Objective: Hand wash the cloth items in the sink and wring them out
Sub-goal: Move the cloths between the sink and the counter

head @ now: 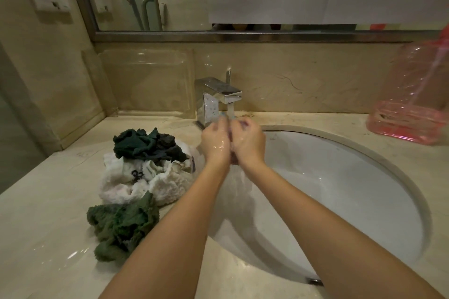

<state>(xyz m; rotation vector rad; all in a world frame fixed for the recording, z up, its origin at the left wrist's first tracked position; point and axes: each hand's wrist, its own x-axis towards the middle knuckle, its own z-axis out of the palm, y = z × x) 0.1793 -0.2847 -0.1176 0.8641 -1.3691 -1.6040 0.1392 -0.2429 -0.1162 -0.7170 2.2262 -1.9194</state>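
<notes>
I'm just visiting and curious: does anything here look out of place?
Only mildly: the cloth pile lies heaped on the counter beside the sink, while the tap runs over the left hand and right hand.

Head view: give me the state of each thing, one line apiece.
faucet, running.
left hand, wet, under the faucet.
right hand, wet, pressed against the left hand.
sink, wet, no cloth in sight.
cloth pile, heaped on the counter.
green cloth, crumpled on the counter.

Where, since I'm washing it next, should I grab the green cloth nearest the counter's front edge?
Probably pinch the raised ridge across the middle of the green cloth, coming down from above: it lies bunched on the counter, folds standing up.
</notes>
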